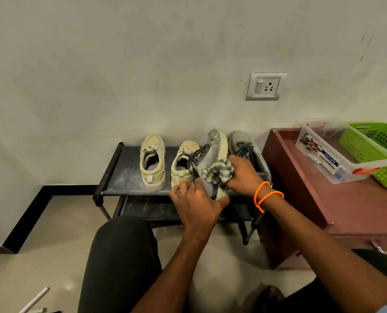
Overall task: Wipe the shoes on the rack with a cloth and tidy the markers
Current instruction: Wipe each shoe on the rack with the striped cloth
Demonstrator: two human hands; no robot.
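Note:
A black two-tier shoe rack (120, 170) stands against the wall. Two beige sneakers (153, 162) (183, 161) sit on its top shelf, with one grey sneaker (244, 145) at the right end. My left hand (197, 204) grips the heel of a second grey sneaker (212, 152), tilted on its side over the rack. My right hand (244, 175) holds a bunched striped grey cloth (217, 172) against that shoe's side. No markers are plainly visible.
A maroon cabinet (346, 211) stands right of the rack, carrying a clear plastic box (337, 161) and a green basket (373, 150). A wall socket (265, 86) is above. My knee (122, 256) is in front of the rack. A white stick (35, 299) lies on the floor.

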